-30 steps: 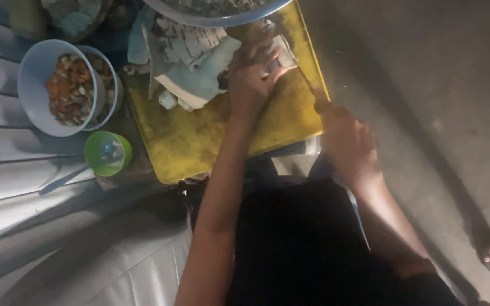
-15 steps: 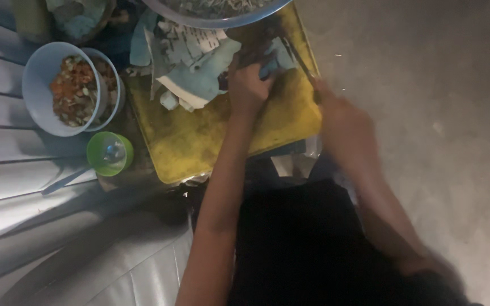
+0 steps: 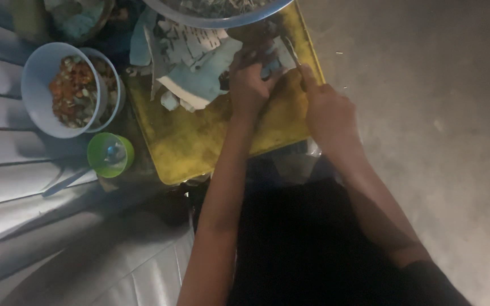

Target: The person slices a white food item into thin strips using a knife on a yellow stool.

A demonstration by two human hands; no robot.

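- both hands have drawn closer together over the yellow cutting board since half a second ago, the right hand now nearer the left.
- left hand presses down, fingers curled narrow on a dark piece of food at the board's far end; what the food is cannot be told.
- right hand is closed around a knife, its blade angled up beside the left fingers.
- pale cut pieces lie heaped on the board just left of the hands.
- a large metal bowl overlaps the board's far edge.
- two nested blue bowls of chopped red and orange bits stand to the left, a green cup near them.
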